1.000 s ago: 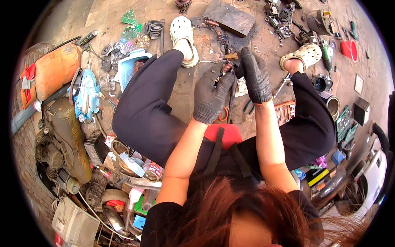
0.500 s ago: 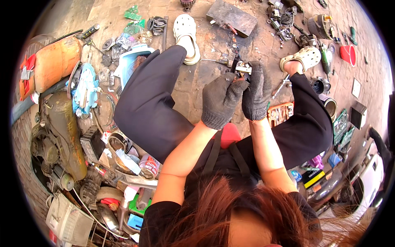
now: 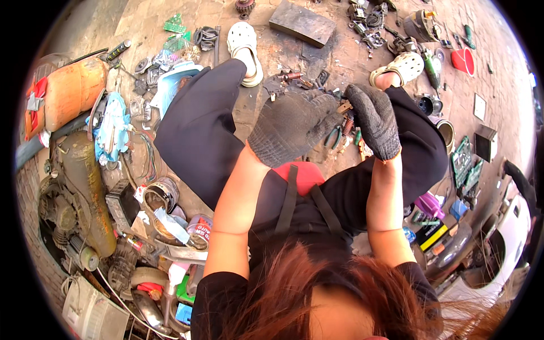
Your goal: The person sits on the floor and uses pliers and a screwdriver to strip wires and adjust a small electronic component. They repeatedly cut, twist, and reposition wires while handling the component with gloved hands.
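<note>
Gap shows between the gloved left hand [image 3: 294,126] and right hand [image 3: 375,122] in the head view; half a second ago they are close together. Copper-wound part [image 3: 348,122] sits in that gap, on the wearer's side of the dark block [image 3: 302,22]. Fingers of both curl near it; whether either closes on it, cannot tell. Second coil [image 3: 291,75] shows apart from the block, wearer's side. Spread likely gives working room around the part.

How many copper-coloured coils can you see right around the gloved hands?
2. The far coil lies just beyond the left hand; the near coil shows between the hands, close to the right hand. More may be hidden beneath them.
</note>
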`<state>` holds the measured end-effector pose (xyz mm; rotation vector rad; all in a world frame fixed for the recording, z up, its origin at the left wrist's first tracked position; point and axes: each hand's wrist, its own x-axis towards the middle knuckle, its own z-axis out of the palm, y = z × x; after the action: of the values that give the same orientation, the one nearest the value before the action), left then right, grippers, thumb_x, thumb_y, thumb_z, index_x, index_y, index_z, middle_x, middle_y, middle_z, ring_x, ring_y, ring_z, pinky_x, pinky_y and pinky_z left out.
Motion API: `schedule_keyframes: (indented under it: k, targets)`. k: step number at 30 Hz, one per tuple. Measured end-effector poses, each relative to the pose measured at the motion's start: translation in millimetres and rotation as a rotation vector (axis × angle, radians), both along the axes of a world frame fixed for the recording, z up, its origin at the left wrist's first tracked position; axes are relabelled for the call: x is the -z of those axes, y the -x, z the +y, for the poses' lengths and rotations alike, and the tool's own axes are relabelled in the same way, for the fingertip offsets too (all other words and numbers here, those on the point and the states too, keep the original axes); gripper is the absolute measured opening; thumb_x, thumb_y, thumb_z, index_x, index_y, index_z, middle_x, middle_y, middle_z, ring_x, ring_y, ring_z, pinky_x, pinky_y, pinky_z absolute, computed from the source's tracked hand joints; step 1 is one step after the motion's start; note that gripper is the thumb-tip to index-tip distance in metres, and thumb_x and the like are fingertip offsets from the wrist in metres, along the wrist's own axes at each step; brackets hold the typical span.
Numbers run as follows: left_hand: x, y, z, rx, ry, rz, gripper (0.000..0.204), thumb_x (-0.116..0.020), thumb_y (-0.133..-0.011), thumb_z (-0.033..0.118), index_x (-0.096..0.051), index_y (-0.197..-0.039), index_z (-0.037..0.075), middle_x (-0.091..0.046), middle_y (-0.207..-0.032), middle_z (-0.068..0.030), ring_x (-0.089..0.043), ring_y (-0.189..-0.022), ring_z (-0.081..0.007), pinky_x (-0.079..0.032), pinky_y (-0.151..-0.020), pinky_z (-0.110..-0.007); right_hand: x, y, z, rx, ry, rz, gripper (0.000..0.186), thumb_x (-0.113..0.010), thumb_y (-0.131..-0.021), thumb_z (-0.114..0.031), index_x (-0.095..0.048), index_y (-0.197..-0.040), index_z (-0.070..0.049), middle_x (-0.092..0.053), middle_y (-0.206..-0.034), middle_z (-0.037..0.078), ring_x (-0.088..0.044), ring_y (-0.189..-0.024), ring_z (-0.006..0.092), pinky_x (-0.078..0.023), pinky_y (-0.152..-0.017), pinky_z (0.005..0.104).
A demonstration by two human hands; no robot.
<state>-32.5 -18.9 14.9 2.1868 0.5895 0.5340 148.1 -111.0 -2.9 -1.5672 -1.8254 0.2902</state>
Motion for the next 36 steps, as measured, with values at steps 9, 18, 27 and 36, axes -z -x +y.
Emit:
schedule_keyframes:
  k: [9,18,27,36]
  targets:
    - [17,-11,-6,0.035,-0.151,-0.190,0.015,-0.068,-0.071,0.023,-0.065,-0.077,0.010,-0.059,-0.065,-0.0089,-0.058,-0.058,-0.0287,-0.045,-0.053,-0.037,-28,14,-18,0.336,0.538,0.700,0.027,-0.056,-0.085,-0.008,-0.057,-0.110,0.003,-0.062,-0.099,0.014,-0.062,-0.083,0.0244,-0.050,-0.069,0.0312]
    - [27,4,-15,-0.108,0.523,-0.193,0.017,-0.067,-0.080,0.012,-0.061,-0.093,0.004,-0.060,-0.077,-0.0056,-0.057,-0.070,-0.0134,-0.047,-0.066,-0.027,22,-28,-21,0.562,0.193,1.137,0.030,-0.046,-0.097,-0.027,-0.060,-0.094,-0.001,-0.056,-0.068,0.003,-0.049,-0.056,0.0099,-0.041,-0.053,0.0241]
    - [37,-28,-28,-0.227,0.365,-0.165,0.045,-0.072,-0.077,0.027,-0.058,-0.114,0.006,-0.064,-0.096,-0.0124,-0.065,-0.082,-0.0229,-0.051,-0.071,-0.034,20,-2,-15,0.645,0.237,1.062,0.030,-0.049,-0.097,-0.027,-0.062,-0.097,0.000,-0.059,-0.068,0.002,-0.051,-0.058,0.0075,-0.042,-0.055,0.0221]
    - [33,-27,-25,-0.289,0.271,-0.071,0.026,-0.068,-0.081,0.020,-0.065,-0.098,0.000,-0.064,-0.084,-0.0127,-0.063,-0.073,-0.0195,-0.049,-0.065,-0.030,14,22,-10,0.633,0.344,0.976,0.033,-0.049,-0.097,-0.030,-0.064,-0.100,0.000,-0.060,-0.069,0.001,-0.052,-0.060,0.0060,-0.041,-0.055,0.0212]
